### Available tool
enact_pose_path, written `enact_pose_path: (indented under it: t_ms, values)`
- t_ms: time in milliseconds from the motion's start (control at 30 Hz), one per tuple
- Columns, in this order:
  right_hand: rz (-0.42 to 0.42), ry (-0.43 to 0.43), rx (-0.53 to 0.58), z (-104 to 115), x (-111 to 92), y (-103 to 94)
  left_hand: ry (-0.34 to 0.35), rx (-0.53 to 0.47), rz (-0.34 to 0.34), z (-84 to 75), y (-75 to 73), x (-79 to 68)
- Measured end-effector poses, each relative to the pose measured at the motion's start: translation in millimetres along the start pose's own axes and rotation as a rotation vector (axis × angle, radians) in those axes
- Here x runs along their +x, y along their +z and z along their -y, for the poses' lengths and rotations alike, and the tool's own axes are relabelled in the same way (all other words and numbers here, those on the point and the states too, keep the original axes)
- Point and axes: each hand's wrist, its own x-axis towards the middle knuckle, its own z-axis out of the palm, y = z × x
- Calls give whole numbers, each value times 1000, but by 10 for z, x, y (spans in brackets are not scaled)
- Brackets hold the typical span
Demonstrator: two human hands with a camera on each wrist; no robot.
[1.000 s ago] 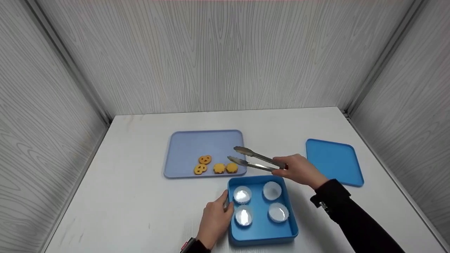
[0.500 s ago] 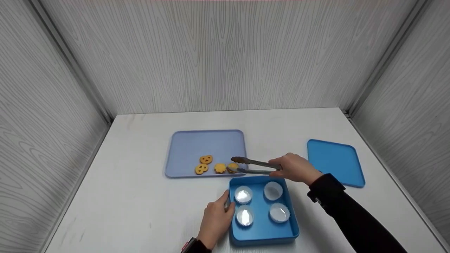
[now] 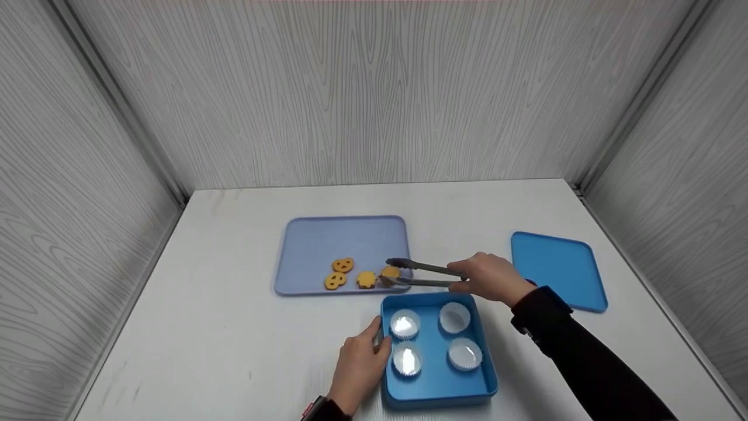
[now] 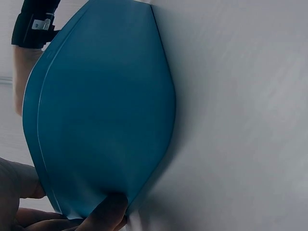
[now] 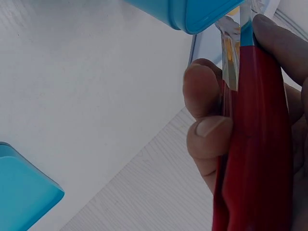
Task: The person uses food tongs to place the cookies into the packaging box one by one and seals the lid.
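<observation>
My right hand point(image 3: 491, 278) grips metal tongs point(image 3: 429, 268) with red handles point(image 5: 262, 134). Their tips are spread on either side of the right-hand yellow-topped cookie point(image 3: 390, 271) on the lavender tray point(image 3: 315, 240); contact is hard to tell. Left of it lie another flower-shaped yellow cookie point(image 3: 366, 280) and two pretzel-shaped cookies point(image 3: 343, 265). My left hand point(image 3: 357, 365) holds the left wall of the blue box point(image 3: 432, 380), thumb at the rim and fingers against the outside. Inside stand several white paper cups point(image 3: 407, 358), each apart from the others.
A flat blue lid or tray point(image 3: 558, 272) lies at the right, behind the right forearm. Grey wood-grain panels point(image 3: 374, 93) enclose the white table point(image 3: 204, 327) at the back and both sides.
My right hand has lowered the tongs from above the tray's right edge to around the right-hand yellow cookie. The left hand and the box stay in place.
</observation>
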Motion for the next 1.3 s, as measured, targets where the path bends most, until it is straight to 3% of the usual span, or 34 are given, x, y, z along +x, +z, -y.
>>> enact_pose_path:
  t_ms: [200,500,900,1200,1300]
  values:
    - [-37,-63,-44,-26,-5,22,80,12,-49,37,9,-28]
    - [-7,-29,-34,-20,-14,39,59,8,-39,36,10,-23]
    - [-44,-22,-49,-34,-28,65,37,-3,-23,25,11,-14]
    - [-80,-22,-64,-58,-52,78,113,11,-67,59,3,-39]
    - [-85,-33,-75,-61,-75,63,106,8,-61,57,2,-35]
